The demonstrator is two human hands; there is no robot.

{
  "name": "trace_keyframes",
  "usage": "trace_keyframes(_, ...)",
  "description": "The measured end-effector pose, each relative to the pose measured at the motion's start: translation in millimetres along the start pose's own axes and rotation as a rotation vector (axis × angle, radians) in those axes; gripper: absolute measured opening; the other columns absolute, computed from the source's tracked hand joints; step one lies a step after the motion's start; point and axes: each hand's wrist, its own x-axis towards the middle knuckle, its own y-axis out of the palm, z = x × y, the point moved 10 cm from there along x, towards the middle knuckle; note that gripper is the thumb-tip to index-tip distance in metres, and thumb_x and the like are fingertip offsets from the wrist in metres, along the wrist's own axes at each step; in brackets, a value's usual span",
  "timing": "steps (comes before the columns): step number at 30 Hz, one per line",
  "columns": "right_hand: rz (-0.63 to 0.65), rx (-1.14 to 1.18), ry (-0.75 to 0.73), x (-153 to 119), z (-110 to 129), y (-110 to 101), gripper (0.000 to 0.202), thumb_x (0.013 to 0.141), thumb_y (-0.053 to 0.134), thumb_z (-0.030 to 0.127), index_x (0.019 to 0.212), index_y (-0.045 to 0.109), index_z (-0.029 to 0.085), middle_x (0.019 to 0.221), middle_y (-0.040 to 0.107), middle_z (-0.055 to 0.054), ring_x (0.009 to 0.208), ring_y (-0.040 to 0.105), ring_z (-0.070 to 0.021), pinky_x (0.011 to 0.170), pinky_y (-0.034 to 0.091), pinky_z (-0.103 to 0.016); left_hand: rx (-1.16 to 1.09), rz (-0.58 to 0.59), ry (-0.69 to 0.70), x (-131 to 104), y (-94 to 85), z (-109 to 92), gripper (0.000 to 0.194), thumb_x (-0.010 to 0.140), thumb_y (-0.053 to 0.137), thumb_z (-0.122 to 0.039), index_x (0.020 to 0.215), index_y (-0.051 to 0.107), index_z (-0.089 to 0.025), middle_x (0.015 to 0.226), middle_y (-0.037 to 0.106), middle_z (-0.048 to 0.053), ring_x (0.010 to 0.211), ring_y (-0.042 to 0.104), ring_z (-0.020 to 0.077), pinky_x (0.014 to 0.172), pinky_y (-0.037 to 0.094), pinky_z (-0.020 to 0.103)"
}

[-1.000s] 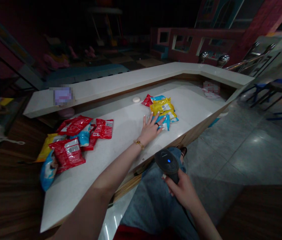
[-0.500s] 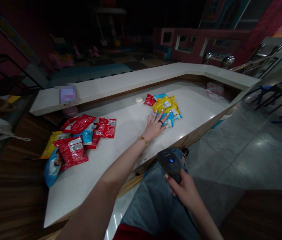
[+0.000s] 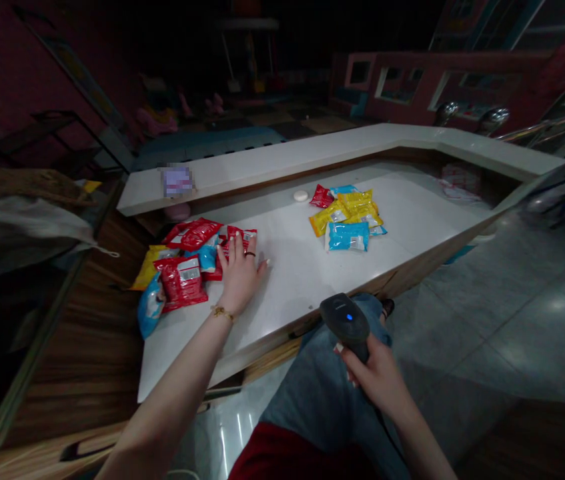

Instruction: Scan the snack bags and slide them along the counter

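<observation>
My left hand (image 3: 240, 269) is spread over a red snack packet (image 3: 247, 235) at the right side of the left pile; whether its fingers press on the packet I cannot tell. In that pile lie more red packets (image 3: 182, 283), a blue packet (image 3: 151, 308) at the counter's left edge and a yellow packet (image 3: 149, 267). My right hand (image 3: 375, 373) is wrapped round the handle of a dark barcode scanner (image 3: 345, 319) with a blue light, held over my lap. Farther right, a second pile has a blue packet (image 3: 347, 237) in front of yellow packets (image 3: 357, 203) and a small red packet (image 3: 321, 197).
The white counter (image 3: 282, 287) has a raised ledge (image 3: 312, 148) along its back. A round white object (image 3: 301, 196) lies near the right pile. A pale bag (image 3: 37, 220) stands at the left. Metal knobs (image 3: 493, 121) rise beyond the ledge's right end.
My left hand has left the blue packet in the right pile and moved left to the red packet. The blue packet now lies flat in full view. The scanner remains in my right hand.
</observation>
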Motion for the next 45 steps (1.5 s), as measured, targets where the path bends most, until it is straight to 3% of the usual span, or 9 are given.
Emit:
trace_keyframes(3,0.009,0.003,0.005,-2,2,2,0.030,0.086,0.064,0.047,0.097,0.063,0.019,0.050,0.063,0.004,0.043,0.064,-0.0181,0.045,0.047,-0.024,0.036,0.046,-0.023,14,8.7,8,0.075,0.099,0.053,-0.046,0.160,0.040,-0.005,0.171,0.025,0.029,0.161,0.022,0.0422,0.130,0.010,0.064)
trace_keyframes(7,-0.013,-0.001,-0.001,-4,0,-5,0.029,0.087,0.065,0.048,0.095,0.063,0.019,0.051,0.063,0.004,0.043,0.063,-0.0176,0.045,0.047,-0.024,0.051,0.105,-0.020,13,18.9,0,0.072,0.100,0.052,-0.049,0.154,0.049,-0.001,0.167,0.034,0.032,0.160,0.023,0.0441,0.129,0.013,0.065)
trace_keyframes(12,-0.038,0.001,0.008,-5,-2,-11,0.029,0.086,0.066,0.047,0.094,0.062,0.019,0.051,0.063,0.004,0.043,0.063,-0.0172,0.045,0.046,-0.024,-0.070,0.147,0.153,-20,12.0,-35,0.063,0.102,0.051,-0.047,0.153,0.052,-0.010,0.165,0.041,0.024,0.159,0.030,0.0385,0.130,0.015,0.063)
trace_keyframes(16,-0.010,0.010,-0.003,-4,2,-5,0.026,0.087,0.065,0.044,0.094,0.062,0.019,0.051,0.062,0.005,0.044,0.063,-0.0165,0.046,0.046,-0.023,-0.251,0.193,0.372,-53,2.6,-71,0.059,0.104,0.049,-0.041,0.159,0.045,-0.021,0.165,0.046,0.015,0.156,0.039,0.0287,0.131,0.015,0.060)
trace_keyframes(19,0.007,0.022,-0.004,-3,5,-2,0.025,0.089,0.066,0.044,0.094,0.061,0.020,0.052,0.061,0.005,0.045,0.062,-0.0156,0.045,0.045,-0.022,-0.295,0.180,0.423,-64,2.3,-83,0.061,0.105,0.047,-0.040,0.163,0.038,-0.024,0.168,0.042,0.013,0.156,0.039,0.0270,0.132,0.013,0.060)
trace_keyframes(25,-0.005,0.007,-0.003,-1,4,-2,0.024,0.088,0.065,0.043,0.094,0.062,0.020,0.053,0.061,0.005,0.045,0.061,-0.0163,0.046,0.045,-0.024,-0.241,0.203,0.406,-65,21.4,-87,0.065,0.106,0.046,-0.045,0.165,0.033,-0.021,0.172,0.032,0.015,0.162,0.026,0.0309,0.131,0.013,0.065)
trace_keyframes(32,0.013,0.001,-0.029,5,14,6,0.019,0.089,0.063,0.040,0.093,0.062,0.021,0.056,0.062,0.004,0.047,0.063,-0.0178,0.047,0.046,-0.025,-0.318,0.197,0.365,-59,19.7,-82,0.056,0.110,0.034,-0.039,0.164,0.036,-0.025,0.170,0.038,0.013,0.158,0.036,0.0249,0.132,0.013,0.061)
trace_keyframes(36,0.020,-0.013,-0.037,8,18,9,0.017,0.088,0.063,0.038,0.094,0.062,0.022,0.055,0.060,0.004,0.047,0.062,-0.0183,0.048,0.046,-0.025,-0.311,0.130,0.278,-54,21.4,-72,0.065,0.106,0.045,-0.046,0.164,0.035,-0.019,0.172,0.032,0.017,0.161,0.028,0.0317,0.131,0.013,0.061)
trace_keyframes(45,0.030,-0.041,-0.052,6,24,11,0.017,0.087,0.062,0.039,0.092,0.063,0.022,0.053,0.061,0.004,0.046,0.061,-0.0185,0.047,0.047,-0.026,-0.370,0.096,0.258,-52,16.5,-70,0.066,0.098,0.061,-0.044,0.158,0.043,-0.022,0.158,0.052,0.015,0.148,0.047,0.0298,0.131,0.015,0.060)
